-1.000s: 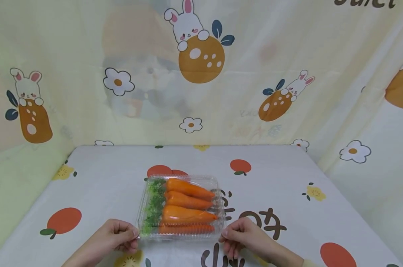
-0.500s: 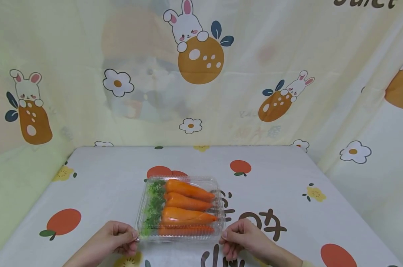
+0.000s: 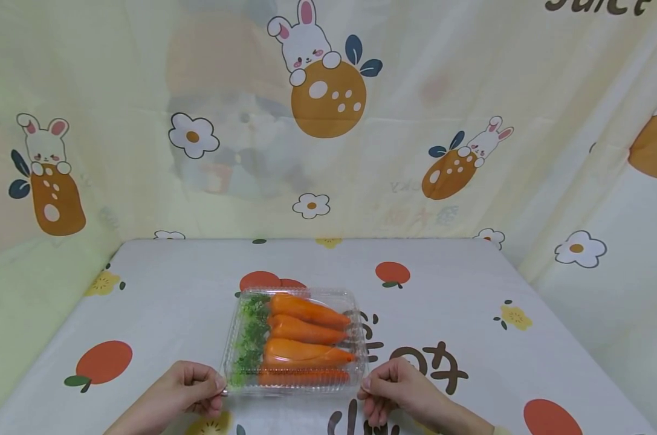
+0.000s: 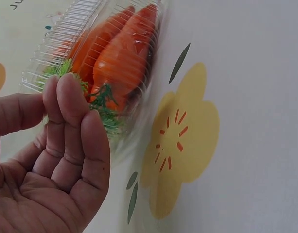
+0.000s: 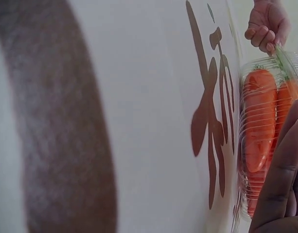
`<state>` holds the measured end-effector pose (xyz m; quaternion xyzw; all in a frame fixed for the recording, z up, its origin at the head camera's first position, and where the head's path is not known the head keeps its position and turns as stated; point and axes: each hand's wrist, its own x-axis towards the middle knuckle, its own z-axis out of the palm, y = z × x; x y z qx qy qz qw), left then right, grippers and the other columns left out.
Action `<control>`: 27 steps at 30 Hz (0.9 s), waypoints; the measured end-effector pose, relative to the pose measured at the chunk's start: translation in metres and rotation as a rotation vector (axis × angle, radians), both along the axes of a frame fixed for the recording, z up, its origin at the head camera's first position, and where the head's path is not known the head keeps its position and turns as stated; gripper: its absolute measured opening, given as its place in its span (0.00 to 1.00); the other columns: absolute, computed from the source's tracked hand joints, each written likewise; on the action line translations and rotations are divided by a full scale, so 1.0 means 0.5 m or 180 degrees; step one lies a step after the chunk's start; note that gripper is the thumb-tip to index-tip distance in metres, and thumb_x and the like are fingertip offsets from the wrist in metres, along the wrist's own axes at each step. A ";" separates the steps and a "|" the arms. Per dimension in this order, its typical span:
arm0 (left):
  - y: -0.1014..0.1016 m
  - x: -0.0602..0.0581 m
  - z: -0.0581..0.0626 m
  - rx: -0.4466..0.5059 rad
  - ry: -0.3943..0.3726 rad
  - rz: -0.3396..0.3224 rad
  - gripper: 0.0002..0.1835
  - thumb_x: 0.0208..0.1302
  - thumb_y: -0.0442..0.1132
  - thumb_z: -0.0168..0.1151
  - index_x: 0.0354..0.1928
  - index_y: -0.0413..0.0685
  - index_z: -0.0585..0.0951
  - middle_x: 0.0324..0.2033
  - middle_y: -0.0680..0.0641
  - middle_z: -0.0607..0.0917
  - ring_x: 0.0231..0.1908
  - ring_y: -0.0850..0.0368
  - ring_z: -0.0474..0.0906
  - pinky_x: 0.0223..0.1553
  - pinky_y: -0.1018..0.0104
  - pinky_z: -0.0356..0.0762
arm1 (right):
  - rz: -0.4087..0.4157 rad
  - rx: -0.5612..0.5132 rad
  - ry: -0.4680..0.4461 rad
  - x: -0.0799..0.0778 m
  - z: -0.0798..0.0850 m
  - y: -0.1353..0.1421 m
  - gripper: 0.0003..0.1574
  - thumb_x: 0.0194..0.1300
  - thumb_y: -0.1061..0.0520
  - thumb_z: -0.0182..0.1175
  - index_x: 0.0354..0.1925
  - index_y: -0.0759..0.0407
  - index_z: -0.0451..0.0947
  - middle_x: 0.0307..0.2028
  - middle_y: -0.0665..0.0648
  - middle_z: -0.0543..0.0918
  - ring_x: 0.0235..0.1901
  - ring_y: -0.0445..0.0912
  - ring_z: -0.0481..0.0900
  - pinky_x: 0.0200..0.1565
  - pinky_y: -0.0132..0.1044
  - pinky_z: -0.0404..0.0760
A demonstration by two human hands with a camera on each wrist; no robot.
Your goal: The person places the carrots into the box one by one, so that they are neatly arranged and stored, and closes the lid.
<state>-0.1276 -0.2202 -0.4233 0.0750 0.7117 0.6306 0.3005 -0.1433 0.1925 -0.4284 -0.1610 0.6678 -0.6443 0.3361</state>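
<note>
A clear plastic clamshell box (image 3: 291, 391) lies on the cloth near the front middle, its lid down. Inside, several orange carrots (image 3: 307, 330) point to the right, their leafy green tops (image 3: 252, 341) along the left side. At the near left corner, my left hand (image 3: 192, 389) pinches the box's rim between thumb and index finger. My right hand (image 3: 396, 391) pinches the near right corner in the same way. The left wrist view shows the left hand's other fingers (image 4: 93, 150) lightly bent beside the box. In the right wrist view, the right thumb is not clearly visible.
A white tablecloth (image 3: 448, 284) printed with fruit, flowers and brown lettering covers the table. Pale curtains (image 3: 241, 211) with rabbit prints hang behind it and on both sides.
Both hands stay at the box's near corners and the box keeps its place. Only a very slight shift of the whole head view is visible.
</note>
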 end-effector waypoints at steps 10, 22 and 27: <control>-0.002 0.000 -0.003 0.0134 0.0043 -0.0073 0.14 0.78 0.40 0.54 0.38 0.39 0.85 0.27 0.56 0.85 0.30 0.64 0.83 0.39 0.68 0.85 | 0.0007 -0.0004 -0.0044 -0.001 -0.001 0.001 0.29 0.77 0.56 0.54 0.47 0.89 0.74 0.27 0.48 0.88 0.26 0.34 0.86 0.30 0.26 0.85; 0.002 -0.002 -0.001 0.0026 0.0023 -0.0026 0.15 0.77 0.40 0.54 0.36 0.39 0.84 0.26 0.56 0.85 0.29 0.63 0.83 0.38 0.68 0.85 | 0.0025 -0.0029 -0.0056 -0.001 -0.002 0.002 0.29 0.77 0.56 0.54 0.47 0.89 0.74 0.27 0.48 0.89 0.26 0.34 0.86 0.30 0.26 0.85; 0.002 -0.002 -0.001 0.0001 0.0015 -0.0018 0.15 0.77 0.40 0.54 0.36 0.38 0.84 0.25 0.56 0.85 0.29 0.63 0.82 0.38 0.69 0.85 | 0.0027 -0.0032 -0.0044 -0.002 -0.004 0.002 0.29 0.77 0.56 0.54 0.47 0.89 0.73 0.28 0.48 0.89 0.26 0.34 0.85 0.30 0.25 0.85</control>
